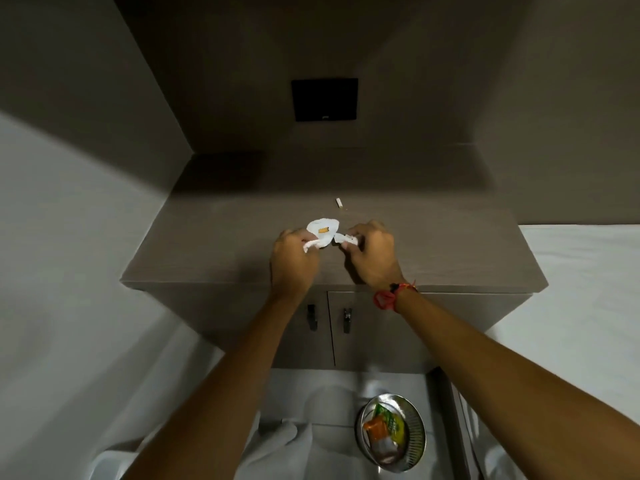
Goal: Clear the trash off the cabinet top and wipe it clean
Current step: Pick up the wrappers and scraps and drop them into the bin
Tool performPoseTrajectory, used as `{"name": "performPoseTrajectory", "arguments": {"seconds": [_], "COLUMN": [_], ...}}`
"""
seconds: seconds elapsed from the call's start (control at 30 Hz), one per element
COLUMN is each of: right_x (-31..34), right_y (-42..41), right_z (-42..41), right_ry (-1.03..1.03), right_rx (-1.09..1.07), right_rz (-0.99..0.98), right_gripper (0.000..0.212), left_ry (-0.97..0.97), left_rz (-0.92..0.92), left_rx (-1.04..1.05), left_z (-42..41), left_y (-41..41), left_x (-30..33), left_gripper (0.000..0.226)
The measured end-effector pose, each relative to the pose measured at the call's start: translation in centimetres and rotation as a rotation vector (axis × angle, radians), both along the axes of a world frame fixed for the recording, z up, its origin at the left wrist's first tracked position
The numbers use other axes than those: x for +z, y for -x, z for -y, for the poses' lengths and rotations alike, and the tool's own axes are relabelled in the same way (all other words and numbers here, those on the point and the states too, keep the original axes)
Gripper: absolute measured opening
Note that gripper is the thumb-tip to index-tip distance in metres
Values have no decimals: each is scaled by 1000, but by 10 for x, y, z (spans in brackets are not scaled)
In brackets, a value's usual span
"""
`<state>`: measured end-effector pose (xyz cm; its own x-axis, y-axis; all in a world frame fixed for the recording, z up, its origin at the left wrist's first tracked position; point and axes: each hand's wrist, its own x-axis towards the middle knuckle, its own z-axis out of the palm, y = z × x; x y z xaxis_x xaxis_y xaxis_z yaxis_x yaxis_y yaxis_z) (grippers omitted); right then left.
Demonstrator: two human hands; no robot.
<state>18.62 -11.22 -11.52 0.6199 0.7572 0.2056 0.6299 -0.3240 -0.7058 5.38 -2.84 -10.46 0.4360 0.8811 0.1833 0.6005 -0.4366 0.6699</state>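
A white tissue [323, 232] lies spread on the brown cabinet top [214, 244], with a small orange-brown butt [322, 230] resting on it. My left hand [293, 259] pinches the tissue's left end and my right hand [372, 256] pinches its right end. Both hands hover over the front middle of the cabinet top. A white cigarette piece [339, 203] lies a little behind the tissue, with tiny brown crumbs [343, 209] beside it.
A steel bin [394, 433] holding snack wrappers stands on the floor at the lower right, below the cabinet doors with two dark handles [329, 318]. A black wall panel [325, 99] sits above the cabinet. White bedding flanks the cabinet on both sides.
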Motion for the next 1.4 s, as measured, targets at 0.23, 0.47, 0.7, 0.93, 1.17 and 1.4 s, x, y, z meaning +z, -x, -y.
{"name": "performPoseTrajectory", "arguments": {"seconds": [0.23,0.47,0.7,0.93,1.17,1.4], "right_x": [8,3,4,-18,-165,-343], "right_y": [-8,-6,-11,14,51,53], "right_z": [35,53,58,93,199,254], "right_ry": [-66,-79,-104,-157,364,665], "right_rx": [-59,-105,-114,-22,-25,-447], "right_rz": [-38,-50,-52,230,158,-532], "right_gripper": [22,23,21,12,14,24], "left_ry": [-85,-114,103,-313,-19,496], "left_rz": [106,126,278,153,-177,-380], "left_rx": [-30,-165,-150,-295,-446,-287], "left_z": [43,57,38,91,163,226], "left_y": [-3,-4,-6,5,42,41], "left_x": [-8,-26,-19,-30,-166,-356], "left_gripper": [18,15,14,8,13,24]}}
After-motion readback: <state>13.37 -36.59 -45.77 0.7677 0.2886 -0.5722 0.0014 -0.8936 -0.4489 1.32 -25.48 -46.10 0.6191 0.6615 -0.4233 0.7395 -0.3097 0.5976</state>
